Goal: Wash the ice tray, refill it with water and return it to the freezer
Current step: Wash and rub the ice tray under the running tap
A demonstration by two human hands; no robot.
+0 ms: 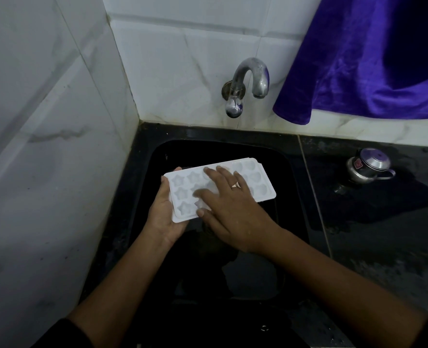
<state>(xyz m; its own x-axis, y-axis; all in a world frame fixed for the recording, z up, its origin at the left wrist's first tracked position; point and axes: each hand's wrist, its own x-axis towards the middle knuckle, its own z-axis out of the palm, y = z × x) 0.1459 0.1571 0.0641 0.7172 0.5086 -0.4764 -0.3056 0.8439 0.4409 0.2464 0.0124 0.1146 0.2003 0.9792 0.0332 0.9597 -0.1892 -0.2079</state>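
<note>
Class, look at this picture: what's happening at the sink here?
A person seems to be washing a white ice tray over a black sink. The left hand grips the tray's left end from underneath, while the right hand lies flat on top, fingers spread across the moulds. No water visibly runs from the wall tap. A small metal pot sits on the counter to the right.

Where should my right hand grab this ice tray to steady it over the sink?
Probably the flat rim at the free right end of the ice tray, coming from the right. The left hand grips the other short end, and the right hand only lies flat on top; pinching the opposite rim should balance the long tray.
</note>
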